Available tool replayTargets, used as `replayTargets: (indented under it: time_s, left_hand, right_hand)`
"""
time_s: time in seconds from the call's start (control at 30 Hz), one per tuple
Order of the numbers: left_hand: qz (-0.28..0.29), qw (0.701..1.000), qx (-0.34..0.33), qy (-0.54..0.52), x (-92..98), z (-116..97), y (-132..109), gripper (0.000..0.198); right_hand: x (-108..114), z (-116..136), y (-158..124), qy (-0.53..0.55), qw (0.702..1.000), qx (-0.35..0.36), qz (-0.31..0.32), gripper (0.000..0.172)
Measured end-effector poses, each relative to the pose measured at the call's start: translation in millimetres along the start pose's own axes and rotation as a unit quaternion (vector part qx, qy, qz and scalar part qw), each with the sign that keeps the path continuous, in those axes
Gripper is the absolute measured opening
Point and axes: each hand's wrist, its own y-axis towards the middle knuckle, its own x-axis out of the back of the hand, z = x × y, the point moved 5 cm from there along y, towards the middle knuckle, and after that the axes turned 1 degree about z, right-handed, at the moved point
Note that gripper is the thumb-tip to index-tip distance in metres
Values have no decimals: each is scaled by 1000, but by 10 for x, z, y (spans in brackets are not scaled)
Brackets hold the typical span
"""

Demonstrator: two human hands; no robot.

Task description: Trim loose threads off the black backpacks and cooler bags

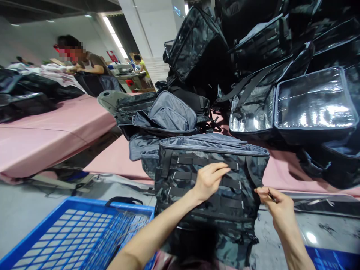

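A dark camouflage bag (pixel 208 195) stands upright in front of me, its top open and rows of black webbing straps across its front. My left hand (pixel 209 180) rests on that webbing with the fingers lying flat and slightly curled. My right hand (pixel 274 204) is at the bag's right edge, fingers pinched on a small dark item that I cannot make out.
A blue plastic crate (pixel 70 236) sits at lower left. Pink-covered tables (pixel 42 131) stretch to the left and behind. More camouflage bags (pixel 168 112) and bags with silver lining (pixel 312 101) are piled behind and at right. A person (pixel 84 62) works at the far left.
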Motion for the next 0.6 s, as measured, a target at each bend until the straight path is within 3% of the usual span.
replayTargets:
  time_s: [0.23, 0.33, 0.4, 0.5, 0.6]
  left_hand:
    - [-19, 989, 97, 114, 972, 385, -545, 24]
    - [-69, 969, 198, 129, 1355, 599, -868, 20]
    - [-115, 939, 304, 116, 1568, 819, -1117, 19]
    - [-141, 878, 450, 77, 1715, 1169, -1463, 30]
    - [-119, 852, 509, 26, 1697, 1354, -1671, 37]
  right_hand:
    - [-136, 20, -43, -180, 983, 23, -16, 38]
    - [-71, -3, -20, -220, 975, 36, 7, 40]
    - [49, 51, -32, -220, 974, 53, -15, 39]
    - [211, 235, -65, -243, 958, 112, -99, 38]
    - [53, 401, -12, -315, 926, 203, -48, 41]
